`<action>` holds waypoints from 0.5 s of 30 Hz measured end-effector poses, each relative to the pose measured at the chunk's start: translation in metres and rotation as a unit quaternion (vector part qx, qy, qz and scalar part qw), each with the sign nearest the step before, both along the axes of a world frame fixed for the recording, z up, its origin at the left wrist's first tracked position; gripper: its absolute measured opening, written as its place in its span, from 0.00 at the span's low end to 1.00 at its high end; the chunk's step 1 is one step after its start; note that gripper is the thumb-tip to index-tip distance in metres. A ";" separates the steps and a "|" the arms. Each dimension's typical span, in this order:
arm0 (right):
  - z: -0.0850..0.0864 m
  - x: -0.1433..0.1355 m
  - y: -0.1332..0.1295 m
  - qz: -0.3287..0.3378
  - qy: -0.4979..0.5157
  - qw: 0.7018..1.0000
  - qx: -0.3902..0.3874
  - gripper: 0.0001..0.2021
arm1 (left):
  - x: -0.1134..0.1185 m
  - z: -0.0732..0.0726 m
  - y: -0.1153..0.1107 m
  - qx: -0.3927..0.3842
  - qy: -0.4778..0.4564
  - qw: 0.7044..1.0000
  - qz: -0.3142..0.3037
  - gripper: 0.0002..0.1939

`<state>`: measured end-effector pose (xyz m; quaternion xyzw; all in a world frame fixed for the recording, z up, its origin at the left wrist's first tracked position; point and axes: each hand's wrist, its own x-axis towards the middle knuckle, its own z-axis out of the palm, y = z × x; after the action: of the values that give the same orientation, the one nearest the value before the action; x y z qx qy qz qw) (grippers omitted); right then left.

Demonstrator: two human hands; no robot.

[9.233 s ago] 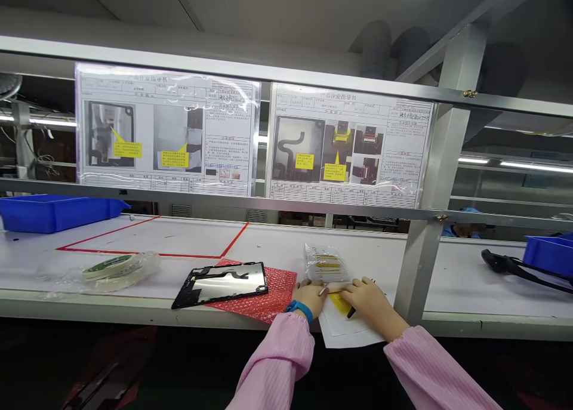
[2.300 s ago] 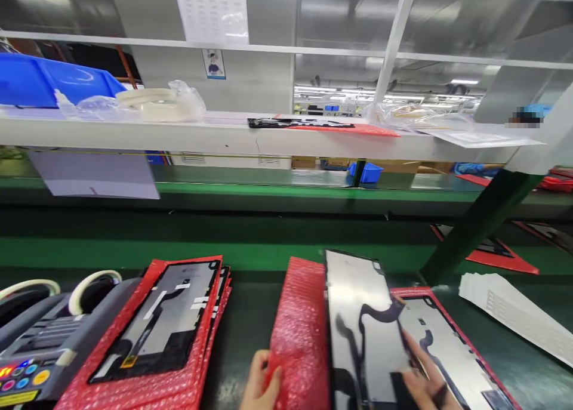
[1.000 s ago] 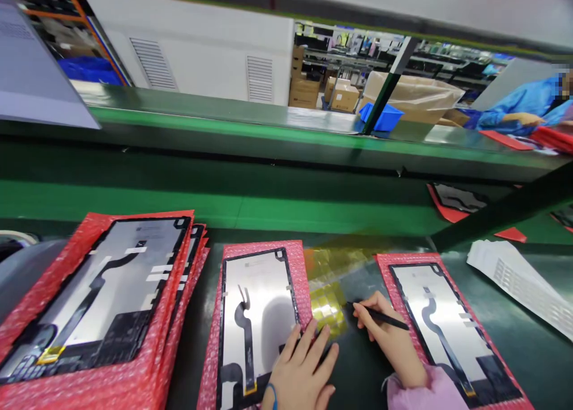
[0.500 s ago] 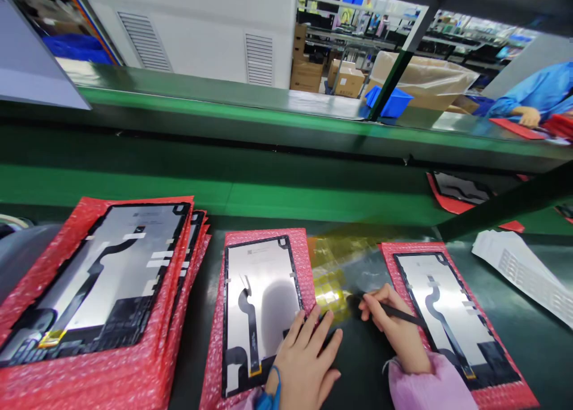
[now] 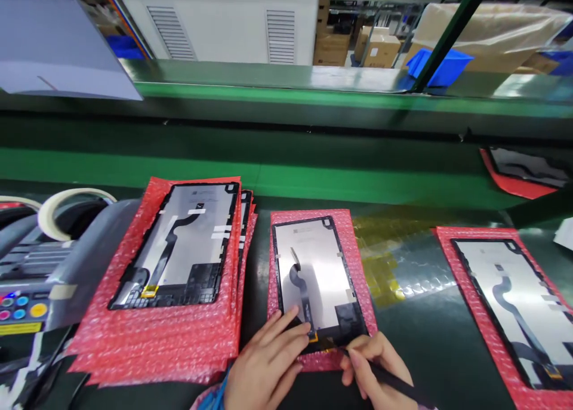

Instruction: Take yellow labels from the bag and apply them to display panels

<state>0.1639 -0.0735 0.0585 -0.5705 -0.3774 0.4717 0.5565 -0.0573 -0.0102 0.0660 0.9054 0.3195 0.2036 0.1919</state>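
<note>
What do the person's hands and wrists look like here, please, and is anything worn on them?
Both hands are bare, without gloves. The left hand has a blue band at the wrist, next to a sliver of pink sleeve. The right hand shows no ring; its wrist is out of view.

middle panel (image 5: 319,271): smooth silvery metal back, softly glossy, with a matt black flex strip and black border
bubble wrap (image 5: 313,219): red plastic, bumpy, faintly shiny
stacked panels (image 5: 179,249): same brushed silver sheen, on rough red bubble sheets
tape sheet (image 5: 385,261): translucent yellow film, glossy
stylus (image 5: 394,381): matt black plastic, in the right hand (image 5: 373,368)
worktop (image 5: 430,332): dark green mat, smooth, dull gleam
dispenser (image 5: 40,267): grey plastic, matt
</note>
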 end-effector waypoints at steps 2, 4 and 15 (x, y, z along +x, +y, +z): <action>-0.001 -0.001 0.004 0.017 -0.020 1.000 0.011 0.15 | 0.002 -0.005 0.000 -0.001 0.006 1.000 -0.008 0.17; -0.002 0.003 0.007 0.049 -0.061 0.996 0.032 0.14 | 0.004 -0.006 0.001 -0.008 0.001 1.000 0.001 0.16; -0.001 -0.010 0.010 0.050 -0.152 0.987 0.011 0.15 | 0.003 -0.004 0.003 -0.068 -0.012 0.998 0.007 0.22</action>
<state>0.1537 -0.0636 0.0573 -0.6102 -0.4903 0.4024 0.4747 -0.0545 -0.0075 0.0622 0.8854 0.3367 0.1937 0.2554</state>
